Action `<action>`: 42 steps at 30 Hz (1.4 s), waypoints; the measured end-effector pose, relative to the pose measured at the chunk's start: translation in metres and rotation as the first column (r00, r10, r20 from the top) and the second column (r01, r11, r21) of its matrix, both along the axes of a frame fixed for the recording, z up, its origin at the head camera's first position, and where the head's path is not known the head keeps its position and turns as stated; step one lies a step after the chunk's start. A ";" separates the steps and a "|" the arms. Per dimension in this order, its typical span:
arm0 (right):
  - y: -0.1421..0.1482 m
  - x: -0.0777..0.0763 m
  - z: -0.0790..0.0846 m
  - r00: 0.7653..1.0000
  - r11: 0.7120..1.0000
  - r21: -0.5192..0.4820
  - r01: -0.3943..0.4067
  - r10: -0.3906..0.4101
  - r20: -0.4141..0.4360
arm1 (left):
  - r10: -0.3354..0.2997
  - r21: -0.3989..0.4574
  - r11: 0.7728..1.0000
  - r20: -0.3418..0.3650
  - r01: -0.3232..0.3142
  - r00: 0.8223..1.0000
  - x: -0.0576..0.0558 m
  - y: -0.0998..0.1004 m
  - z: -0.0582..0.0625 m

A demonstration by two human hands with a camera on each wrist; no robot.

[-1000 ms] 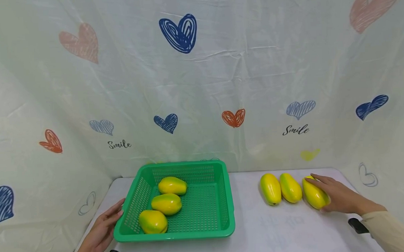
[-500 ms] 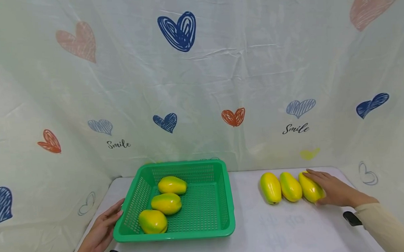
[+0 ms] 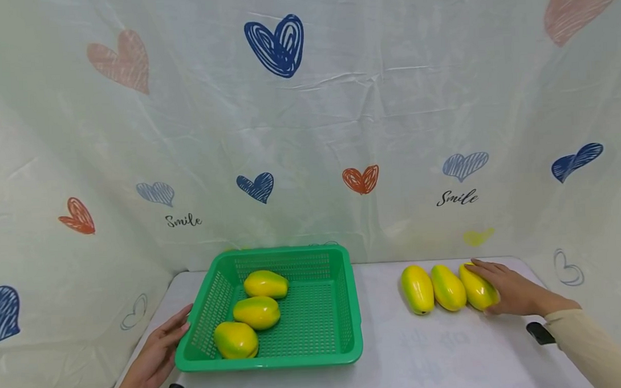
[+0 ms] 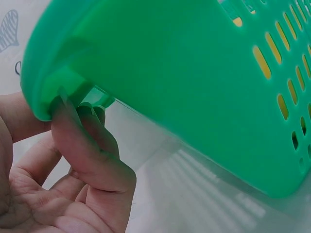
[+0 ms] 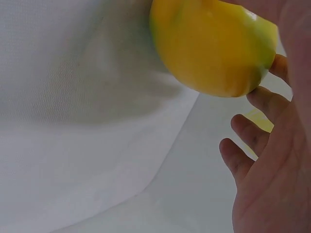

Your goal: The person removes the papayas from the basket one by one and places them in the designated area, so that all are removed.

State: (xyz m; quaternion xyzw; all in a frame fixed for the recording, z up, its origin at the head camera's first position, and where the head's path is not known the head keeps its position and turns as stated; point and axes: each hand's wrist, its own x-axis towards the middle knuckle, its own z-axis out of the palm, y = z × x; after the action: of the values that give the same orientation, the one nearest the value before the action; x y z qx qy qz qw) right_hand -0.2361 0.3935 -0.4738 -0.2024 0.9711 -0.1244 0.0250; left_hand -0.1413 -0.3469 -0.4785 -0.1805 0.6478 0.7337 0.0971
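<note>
In the head view a green plastic basket (image 3: 316, 362) stands on the left, with three yellow-green papayas inside, one of them the middle papaya (image 3: 256, 313). My left hand (image 3: 153, 355) holds its left rim; the left wrist view shows curled fingers (image 4: 92, 160) tucked under the rim (image 4: 41, 73). On the right lie three more papayas in a row. My right hand (image 3: 516, 289) grips the rightmost papaya (image 3: 479, 288), thumb on the near side and fingertips over the far end. In the right wrist view two fingers (image 5: 235, 155) stand off this papaya (image 5: 214, 48).
The left papaya (image 3: 417, 290) and middle papaya (image 3: 449, 288) of the row lie side by side, close to the held one. White cloth covers the table (image 3: 393, 351). A curtain (image 3: 308, 125) printed with hearts hangs right behind the table's far edge.
My right hand has slid the rightmost papaya left and slightly away from me, up against the row, then stayed there. The left hand and the basket have kept their place.
</note>
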 end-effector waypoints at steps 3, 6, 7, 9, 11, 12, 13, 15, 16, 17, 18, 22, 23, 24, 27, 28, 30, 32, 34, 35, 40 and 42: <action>0.001 0.000 0.001 1.000 1.000 -0.009 0.004 -0.004 0.005 | -0.002 0.002 1.000 -0.001 0.002 1.000 0.000 0.000 0.001; 0.001 0.000 0.002 1.000 1.000 -0.017 0.006 -0.006 0.009 | -0.006 0.005 1.000 -0.004 0.006 1.000 0.000 0.001 0.001; 0.001 0.001 0.002 1.000 1.000 -0.020 0.007 -0.006 0.009 | -0.006 0.007 1.000 -0.005 0.006 1.000 0.000 0.001 0.001; 0.001 0.001 0.003 1.000 1.000 -0.020 0.008 -0.007 0.009 | -0.007 0.008 1.000 -0.008 0.007 1.000 0.000 0.001 0.002; 0.002 0.001 0.004 1.000 1.000 -0.019 0.003 -0.003 0.000 | -0.007 0.009 1.000 -0.008 0.007 1.000 0.000 0.001 0.002; 0.002 0.001 0.004 1.000 1.000 -0.019 0.001 -0.001 -0.002 | -0.006 0.008 1.000 -0.009 0.006 1.000 0.000 0.001 0.002; 0.002 0.001 0.005 1.000 1.000 -0.019 0.002 -0.002 -0.004 | -0.006 0.007 1.000 -0.009 0.006 1.000 0.000 0.001 0.002; 0.003 0.001 0.005 1.000 1.000 -0.021 -0.003 0.002 -0.007 | -0.005 0.006 1.000 -0.010 0.005 1.000 0.000 0.001 0.002; 0.003 0.000 0.005 1.000 1.000 -0.022 -0.007 0.007 -0.009 | -0.005 0.006 1.000 -0.009 0.005 1.000 0.000 0.001 0.002; 0.003 0.000 0.005 1.000 1.000 -0.022 -0.001 0.000 -0.002 | -0.003 0.005 1.000 -0.009 0.003 1.000 0.000 0.001 0.001; 0.004 0.000 0.005 1.000 1.000 -0.025 -0.001 0.001 0.000 | -0.003 0.003 1.000 -0.009 0.003 1.000 0.000 0.002 0.001; 0.006 -0.001 0.002 1.000 1.000 -0.024 -0.001 0.002 0.010 | 0.003 -0.003 1.000 -0.009 -0.003 1.000 0.000 0.002 0.001; 0.006 0.000 0.002 1.000 1.000 -0.024 0.000 0.000 0.015 | 0.004 -0.004 1.000 -0.009 -0.004 1.000 0.000 0.002 0.001; 0.007 0.000 0.001 1.000 1.000 -0.024 -0.002 0.003 0.015 | 0.005 -0.004 1.000 -0.009 -0.005 1.000 0.000 0.002 0.001; 0.007 0.001 0.001 1.000 1.000 -0.025 -0.005 0.006 0.014 | 0.007 0.000 1.000 -0.009 -0.007 1.000 0.000 0.002 0.001; 0.007 0.002 0.001 1.000 1.000 -0.026 -0.005 0.005 0.014 | 0.008 0.002 1.000 -0.008 -0.008 1.000 0.000 0.002 0.001; 0.007 0.003 0.003 1.000 1.000 -0.024 -0.002 0.002 0.008 | 0.010 0.008 1.000 -0.008 -0.010 1.000 0.001 0.001 0.001; 0.007 0.004 0.004 1.000 1.000 -0.027 0.003 -0.003 0.006 | 0.012 0.009 1.000 -0.007 -0.012 1.000 0.001 0.002 0.001; 0.006 0.005 0.006 1.000 1.000 -0.025 0.010 -0.010 0.008 | 0.012 0.006 1.000 -0.005 -0.012 1.000 0.001 0.002 0.001; 0.006 0.006 0.007 1.000 1.000 -0.024 0.012 -0.012 0.008 | 0.012 0.004 1.000 -0.005 -0.012 1.000 0.001 0.002 0.001; 0.004 0.008 0.012 1.000 1.000 -0.027 0.009 -0.010 -0.003 | 0.010 -0.009 1.000 -0.004 -0.010 1.000 0.001 0.002 0.001; 0.002 0.010 0.015 1.000 1.000 -0.030 0.006 -0.006 -0.013 | 0.010 -0.010 1.000 -0.005 -0.010 1.000 0.001 0.002 0.001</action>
State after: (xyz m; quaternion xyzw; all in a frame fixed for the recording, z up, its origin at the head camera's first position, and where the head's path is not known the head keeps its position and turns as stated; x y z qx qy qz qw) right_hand -0.2262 0.3955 -0.4585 -0.2007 0.9698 -0.1378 0.0154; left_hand -0.1404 -0.3451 -0.4780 -0.1823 0.6510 0.7313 0.0911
